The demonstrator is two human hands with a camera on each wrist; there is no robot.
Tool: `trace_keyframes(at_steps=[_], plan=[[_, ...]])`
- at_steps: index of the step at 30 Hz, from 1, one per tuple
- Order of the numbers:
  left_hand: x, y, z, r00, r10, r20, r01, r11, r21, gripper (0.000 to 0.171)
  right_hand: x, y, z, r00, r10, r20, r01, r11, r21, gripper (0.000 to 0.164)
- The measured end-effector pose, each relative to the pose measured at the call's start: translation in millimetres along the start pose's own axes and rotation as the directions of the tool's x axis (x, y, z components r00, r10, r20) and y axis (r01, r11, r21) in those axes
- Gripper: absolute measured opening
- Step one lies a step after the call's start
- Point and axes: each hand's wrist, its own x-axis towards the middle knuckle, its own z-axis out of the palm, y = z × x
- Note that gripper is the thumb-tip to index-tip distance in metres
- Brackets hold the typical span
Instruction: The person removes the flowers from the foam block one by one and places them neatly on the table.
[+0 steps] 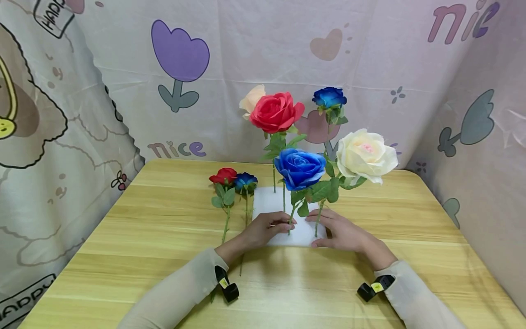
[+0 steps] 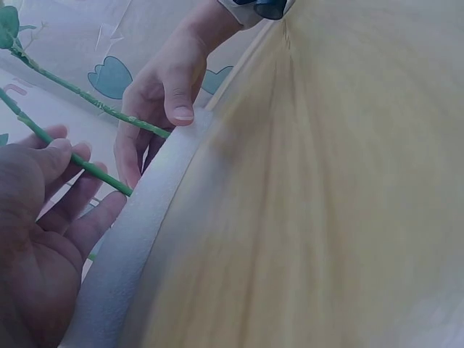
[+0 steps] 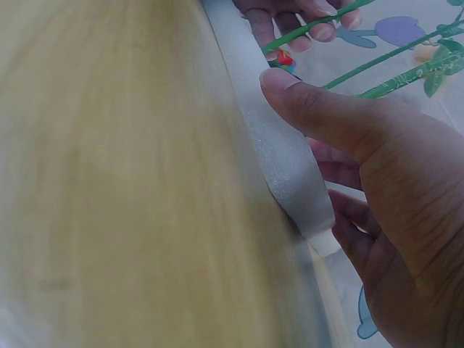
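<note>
A blue rose (image 1: 300, 168) stands upright at the front of a white foam block (image 1: 263, 201). My left hand (image 1: 267, 229) pinches its green stem (image 2: 94, 170) low down, close to the foam. My right hand (image 1: 343, 230) holds the foam block by its right front corner, thumb at the front edge and fingers beyond it. Between that thumb and fingers rises the stem of a white rose (image 1: 365, 155). Behind stand a red rose (image 1: 276, 112), a pale peach rose (image 1: 251, 99) and a smaller blue rose (image 1: 329, 97).
Left of the foam, another red rose (image 1: 223, 176) and a dark blue rose (image 1: 245, 180) lie on the wooden table (image 1: 164, 228), stems toward the front. A printed curtain (image 1: 246, 45) hangs behind the table and along both sides.
</note>
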Motion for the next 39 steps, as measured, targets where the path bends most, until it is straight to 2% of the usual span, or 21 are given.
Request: trace_keyframes(at_steps=[6,10,13,17,20,29,32,39], plan=[[0.3,4.6,0.8,1.000,-0.010,0.010,0.011,0.997,-0.074,0.019,0.2,0.7,0.7,1.000,-0.006,0.000,0.006,1.000,0.010,0.066],[-2.8,22.9,-1.3,1.000,0.000,0.014,0.001,0.997,-0.082,0.018,-0.5,0.0,0.4,1.000,-0.013,-0.005,0.013,1.000,0.015,0.065],[-5.3,33.7,-2.1,0.999,0.031,-0.005,-0.031,0.997,-0.063,0.016,-0.7,-0.3,0.3,1.000,-0.013,-0.005,0.013,1.000,0.015,0.064],[-6.2,33.6,-0.2,0.994,0.106,-0.033,-0.106,0.994,-0.021,0.014,-0.6,-0.1,0.4,1.000,-0.009,-0.008,0.009,1.000,0.002,0.064],[-6.2,33.4,0.5,0.989,0.139,-0.040,-0.139,0.990,-0.004,0.014,-0.2,-0.3,0.2,1.000,-0.003,-0.004,0.003,1.000,-0.004,0.064],[-7.0,39.9,-0.1,0.990,0.135,-0.036,-0.136,0.990,-0.039,0.014,0.4,-1.3,-1.9,0.998,0.039,0.041,-0.040,0.999,0.027,0.064],[-6.3,37.0,1.3,0.991,0.130,-0.036,-0.132,0.990,-0.041,0.013,0.0,-1.7,-2.1,0.998,0.051,0.045,-0.052,0.998,0.029,0.064],[-2.4,12.5,4.5,0.990,0.128,-0.059,-0.128,0.992,0.007,0.014,0.0,-1.2,-1.2,0.999,0.033,0.026,-0.034,0.999,0.025,0.065]])
